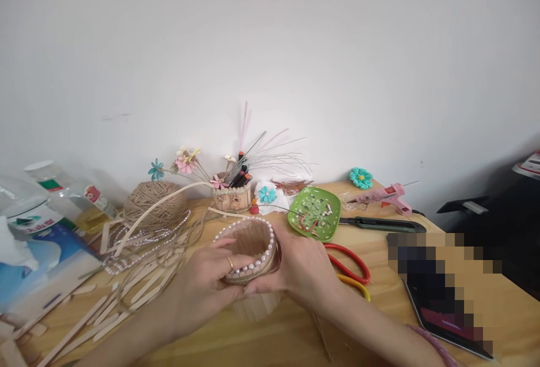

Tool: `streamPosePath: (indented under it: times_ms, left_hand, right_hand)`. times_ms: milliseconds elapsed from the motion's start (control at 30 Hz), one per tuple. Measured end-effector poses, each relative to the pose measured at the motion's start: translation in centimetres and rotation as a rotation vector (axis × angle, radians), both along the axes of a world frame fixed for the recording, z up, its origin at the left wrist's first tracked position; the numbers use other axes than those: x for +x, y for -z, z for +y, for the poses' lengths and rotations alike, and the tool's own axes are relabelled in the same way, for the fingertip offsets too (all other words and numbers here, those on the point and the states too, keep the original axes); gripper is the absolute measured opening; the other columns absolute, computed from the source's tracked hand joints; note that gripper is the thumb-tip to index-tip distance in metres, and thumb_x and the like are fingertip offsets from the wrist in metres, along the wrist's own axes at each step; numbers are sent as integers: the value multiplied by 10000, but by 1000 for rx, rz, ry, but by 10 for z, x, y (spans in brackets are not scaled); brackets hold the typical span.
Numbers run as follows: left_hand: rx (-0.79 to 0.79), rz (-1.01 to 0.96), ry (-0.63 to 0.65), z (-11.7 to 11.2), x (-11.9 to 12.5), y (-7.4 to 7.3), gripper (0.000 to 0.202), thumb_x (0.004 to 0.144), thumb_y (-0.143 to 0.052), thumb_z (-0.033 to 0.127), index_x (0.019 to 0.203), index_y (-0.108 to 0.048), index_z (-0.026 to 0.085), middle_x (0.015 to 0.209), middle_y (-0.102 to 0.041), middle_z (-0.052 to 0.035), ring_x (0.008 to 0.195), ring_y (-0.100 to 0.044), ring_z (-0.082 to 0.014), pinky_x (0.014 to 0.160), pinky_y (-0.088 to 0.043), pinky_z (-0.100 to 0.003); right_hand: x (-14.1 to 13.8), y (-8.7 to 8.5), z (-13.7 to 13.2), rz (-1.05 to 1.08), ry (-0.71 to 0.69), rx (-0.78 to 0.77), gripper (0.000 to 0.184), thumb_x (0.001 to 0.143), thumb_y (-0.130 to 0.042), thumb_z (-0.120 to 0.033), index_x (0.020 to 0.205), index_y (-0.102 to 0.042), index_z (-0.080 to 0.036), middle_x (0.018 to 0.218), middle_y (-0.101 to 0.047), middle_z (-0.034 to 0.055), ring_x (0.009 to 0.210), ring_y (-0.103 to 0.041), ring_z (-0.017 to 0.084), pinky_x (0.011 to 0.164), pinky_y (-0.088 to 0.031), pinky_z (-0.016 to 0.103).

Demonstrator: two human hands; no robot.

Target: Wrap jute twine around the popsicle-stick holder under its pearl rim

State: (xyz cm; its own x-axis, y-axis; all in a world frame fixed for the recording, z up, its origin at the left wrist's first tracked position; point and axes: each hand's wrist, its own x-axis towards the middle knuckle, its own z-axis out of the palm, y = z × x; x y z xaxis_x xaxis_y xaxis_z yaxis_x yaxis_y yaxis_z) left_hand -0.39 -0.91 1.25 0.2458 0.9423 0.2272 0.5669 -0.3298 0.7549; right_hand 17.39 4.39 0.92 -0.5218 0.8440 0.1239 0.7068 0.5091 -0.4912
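Both my hands hold a small round craft cup (pixel 251 243) made of wooden sticks, with a ring of pearl beads round its rim. My left hand (pixel 207 282) grips its left side, thumb and ringed finger on the beaded rim. My right hand (pixel 300 268) wraps round its right side, fingers closed under it. The cup is tilted with its opening toward me, just above the wooden table (pixel 379 305).
Loose wooden sticks (pixel 105 310) and pearl strings (pixel 139 243) lie at left by a ball of twine (pixel 154 201). Behind stand a stick holder with paper flowers (pixel 232 195), a green dish (pixel 314 212), red scissors (pixel 350 268), a cutter (pixel 382 224), a pink glue gun (pixel 388 197).
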Motion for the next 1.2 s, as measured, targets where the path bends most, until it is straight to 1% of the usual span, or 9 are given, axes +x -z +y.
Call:
streamPosePath:
  times_ms: [167, 300, 533, 600, 733, 867, 967, 1067, 1200]
  left_hand:
    - [-16, 118, 55, -5, -5, -4, 165, 764, -613, 326, 851, -725, 242, 693, -709, 16, 711, -641, -179, 1024, -362, -411]
    - [4, 171, 24, -7, -10, -2, 219, 792, -575, 386, 878, -706, 233, 714, -697, 3, 848, -640, -205, 1016, -370, -400]
    - [-1, 136, 0, -5, -10, -1, 232, 795, -563, 402, 813, -715, 227, 660, -682, 1, 838, -641, -209, 950, -429, -362]
    - [-7, 126, -14, -5, -10, -1, 217, 780, -582, 401, 801, -719, 234, 672, -692, 2, 856, -639, -215, 935, -440, -358]
    - [-19, 125, 0, -5, -10, -3, 242, 779, -572, 416, 786, -719, 224, 624, -676, 6, 768, -651, -216, 916, -452, -385]
    - [-38, 101, 15, -4, -9, -4, 253, 782, -566, 419, 794, -710, 212, 632, -666, 0, 744, -648, -211, 923, -439, -398]
    - [-55, 60, 8, -4, -7, -5, 219, 775, -579, 398, 766, -704, 218, 660, -674, -8, 839, -640, -223, 927, -433, -384]
    - [-53, 15, 16, -4, -8, -7, 199, 763, -590, 382, 713, -689, 216, 705, -684, -16, 914, -622, -235, 908, -444, -357]
    - [-15, -7, -4, -5, -17, -5, 179, 754, -596, 354, 672, -655, 206, 674, -648, 3, 799, -625, -205, 890, -450, -334]
  right_hand:
    - [6, -2, 6, -7, -98, 43, 775, 534, -594, -764, 1061, -584, -196, 675, -692, 43, 614, -648, 228, 482, -306, 223]
    - [11, 2, 13, 2, -188, 137, 690, 607, -542, -755, 992, -615, -187, 585, -656, 19, 526, -606, 190, 459, -255, 224]
    - [15, 4, 14, 65, -158, 292, 841, 652, -350, -813, 1116, -560, -144, 653, -675, 57, 559, -622, 200, 482, -311, 230]
    - [16, 3, 13, 119, -127, 334, 823, 637, -341, -825, 1036, -582, -146, 596, -640, 30, 499, -581, 167, 470, -310, 220]
    - [15, 2, 12, 261, -85, 511, 638, 683, -388, -783, 720, -565, -171, 488, -538, -20, 419, -466, 100, 448, -279, 198]
    - [14, 2, 11, 362, -104, 633, 521, 760, -465, -677, 627, -504, -175, 466, -486, -36, 414, -398, 74, 445, -262, 190]
    - [14, 1, 11, 401, -130, 574, 493, 752, -524, -644, 611, -491, -172, 480, -470, -42, 435, -381, 69, 450, -260, 187]
    - [17, -3, 13, 394, -175, 399, 465, 737, -576, -612, 614, -499, -170, 519, -487, -40, 481, -403, 75, 479, -279, 187]
    - [22, -7, 19, 433, -251, 177, 366, 773, -610, -502, 659, -520, -166, 604, -520, -27, 547, -432, 89, 530, -323, 197]
